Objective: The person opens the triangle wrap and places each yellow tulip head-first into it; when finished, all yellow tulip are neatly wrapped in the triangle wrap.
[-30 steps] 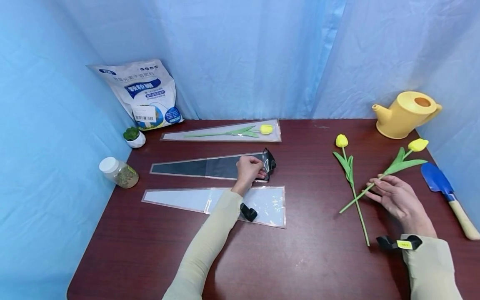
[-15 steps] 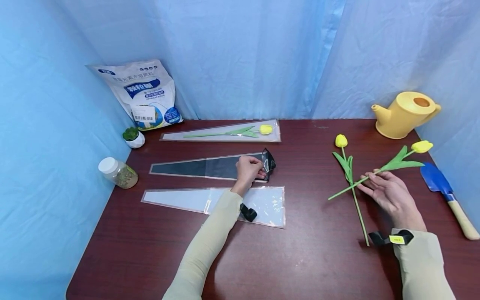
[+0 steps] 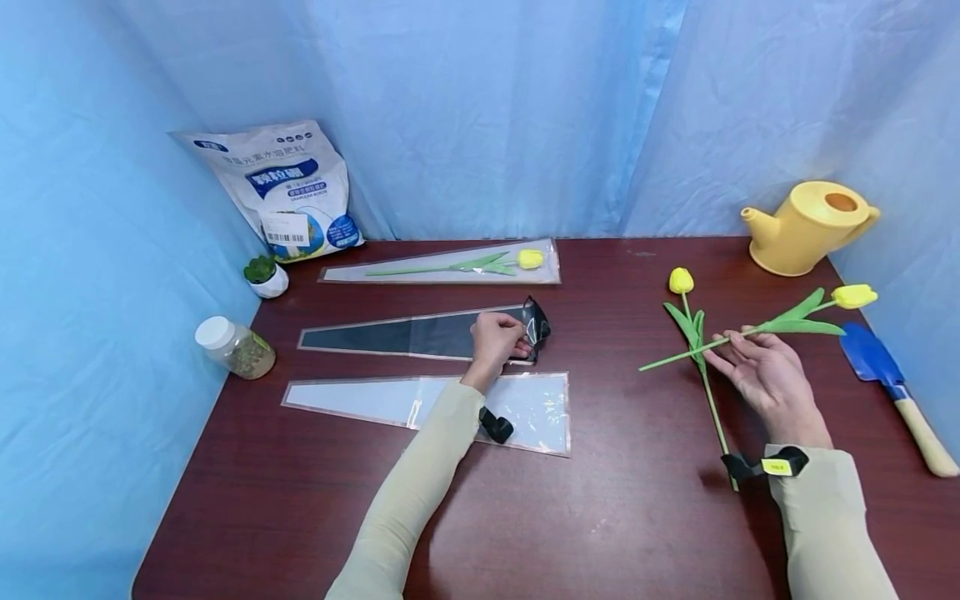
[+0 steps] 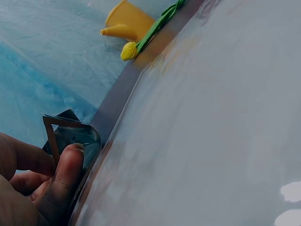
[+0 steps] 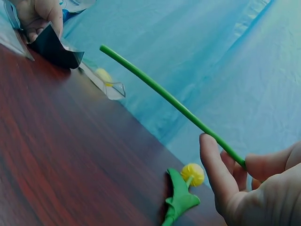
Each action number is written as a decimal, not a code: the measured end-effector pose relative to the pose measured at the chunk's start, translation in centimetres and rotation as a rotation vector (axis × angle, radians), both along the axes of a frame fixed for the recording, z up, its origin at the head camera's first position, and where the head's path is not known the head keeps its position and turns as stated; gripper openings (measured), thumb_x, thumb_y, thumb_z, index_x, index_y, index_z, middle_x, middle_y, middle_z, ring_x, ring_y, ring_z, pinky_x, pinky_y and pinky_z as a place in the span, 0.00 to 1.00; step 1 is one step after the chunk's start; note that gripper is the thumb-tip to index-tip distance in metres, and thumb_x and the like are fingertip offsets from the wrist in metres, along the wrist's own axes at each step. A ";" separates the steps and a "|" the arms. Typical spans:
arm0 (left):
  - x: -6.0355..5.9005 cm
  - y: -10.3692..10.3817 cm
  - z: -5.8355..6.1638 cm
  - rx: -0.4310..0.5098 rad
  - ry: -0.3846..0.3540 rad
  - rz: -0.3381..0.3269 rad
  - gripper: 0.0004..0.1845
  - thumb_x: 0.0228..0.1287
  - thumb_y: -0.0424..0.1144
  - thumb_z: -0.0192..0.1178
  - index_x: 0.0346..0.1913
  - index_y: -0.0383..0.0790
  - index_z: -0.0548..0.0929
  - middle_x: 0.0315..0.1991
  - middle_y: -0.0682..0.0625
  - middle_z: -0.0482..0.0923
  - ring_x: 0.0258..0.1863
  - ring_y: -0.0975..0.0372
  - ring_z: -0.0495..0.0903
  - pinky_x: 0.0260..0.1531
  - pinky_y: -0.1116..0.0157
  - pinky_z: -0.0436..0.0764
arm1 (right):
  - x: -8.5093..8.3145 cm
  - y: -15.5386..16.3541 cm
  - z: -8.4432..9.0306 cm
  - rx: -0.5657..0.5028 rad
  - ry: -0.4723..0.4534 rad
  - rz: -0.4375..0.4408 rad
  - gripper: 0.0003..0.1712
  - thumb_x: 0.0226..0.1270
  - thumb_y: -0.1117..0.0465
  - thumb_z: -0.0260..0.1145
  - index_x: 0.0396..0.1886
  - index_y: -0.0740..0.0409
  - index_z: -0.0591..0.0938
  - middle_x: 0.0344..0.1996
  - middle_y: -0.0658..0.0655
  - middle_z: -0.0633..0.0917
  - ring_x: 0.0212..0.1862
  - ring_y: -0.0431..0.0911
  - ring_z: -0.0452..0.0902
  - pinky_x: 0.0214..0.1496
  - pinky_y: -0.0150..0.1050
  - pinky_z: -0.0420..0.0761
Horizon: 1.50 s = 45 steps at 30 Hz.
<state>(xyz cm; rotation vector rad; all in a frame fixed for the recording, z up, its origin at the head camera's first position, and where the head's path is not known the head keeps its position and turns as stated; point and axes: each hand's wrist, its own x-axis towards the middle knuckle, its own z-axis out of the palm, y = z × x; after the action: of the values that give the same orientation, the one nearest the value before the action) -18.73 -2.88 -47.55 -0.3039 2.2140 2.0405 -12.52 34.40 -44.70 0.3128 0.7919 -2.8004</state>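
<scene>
My left hand (image 3: pixel 495 343) pinches the wide end of a black tapered flower sleeve (image 3: pixel 390 335), whose clear front layer is lifted at the mouth. In the left wrist view, thumb and fingers grip the sleeve's corner (image 4: pixel 70 134). On the right, my right hand (image 3: pixel 768 379) holds a yellow tulip (image 3: pixel 855 296) by its green stem (image 5: pixel 160 92), bare end pointing left towards the sleeve. Beneath that stem a second yellow tulip (image 3: pixel 681 281) lies on the table. A white flower sleeve (image 3: pixel 345 396) lies under my left forearm. Behind, another sleeve (image 3: pixel 553 271) contains a third tulip (image 3: pixel 530 259).
A yellow watering can (image 3: pixel 806 229) stands at the back right, with a blue trowel (image 3: pixel 873 354) in front of it. Along the left are a fertilizer bag (image 3: pixel 288 196), a small potted succulent (image 3: pixel 270 281) and a lidded jar (image 3: pixel 240 350). Blue curtains surround the table.
My right hand has moved left and slightly away from me with the tulip, whose stem has turned closer to level. The left hand keeps its pinch on the black sleeve.
</scene>
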 end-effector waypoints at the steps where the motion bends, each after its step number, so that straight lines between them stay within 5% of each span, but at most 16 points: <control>1: 0.0 0.0 0.0 0.001 0.001 0.002 0.07 0.63 0.24 0.59 0.36 0.24 0.87 0.24 0.34 0.86 0.11 0.65 0.80 0.17 0.67 0.84 | -0.1 -0.2 0.1 -0.012 -0.002 -0.010 0.11 0.76 0.78 0.46 0.41 0.62 0.73 0.38 0.62 0.80 0.47 0.54 0.83 0.47 0.58 0.86; 23: 0.0 0.0 -0.1 0.015 0.009 -0.006 0.07 0.63 0.24 0.59 0.36 0.23 0.87 0.25 0.33 0.85 0.11 0.65 0.80 0.16 0.68 0.83 | -1.8 -4.2 1.4 -0.099 0.002 -0.099 0.13 0.74 0.79 0.47 0.31 0.65 0.73 0.31 0.65 0.81 0.42 0.56 0.84 0.43 0.60 0.86; 38: -0.1 0.0 -0.3 0.007 0.013 -0.007 0.08 0.63 0.25 0.58 0.36 0.24 0.87 0.18 0.45 0.82 0.11 0.65 0.80 0.17 0.66 0.84 | -3.0 -7.4 1.9 0.040 -0.026 -0.173 0.10 0.72 0.78 0.53 0.31 0.63 0.70 0.33 0.59 0.81 0.43 0.53 0.87 0.40 0.54 0.88; 45: -0.1 -0.1 -0.3 -0.015 0.017 -0.007 0.08 0.63 0.25 0.58 0.36 0.25 0.87 0.22 0.38 0.85 0.11 0.65 0.80 0.18 0.65 0.85 | -3.4 -9.3 2.1 0.116 -0.010 -0.198 0.10 0.71 0.78 0.55 0.33 0.61 0.68 0.30 0.57 0.80 0.40 0.50 0.84 0.40 0.51 0.89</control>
<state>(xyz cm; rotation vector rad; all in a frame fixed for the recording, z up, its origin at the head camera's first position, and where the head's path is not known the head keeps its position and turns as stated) -18.82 -2.97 -47.85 -0.2813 2.2384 2.0310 -15.89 25.10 -42.62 0.4477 0.9735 -2.9367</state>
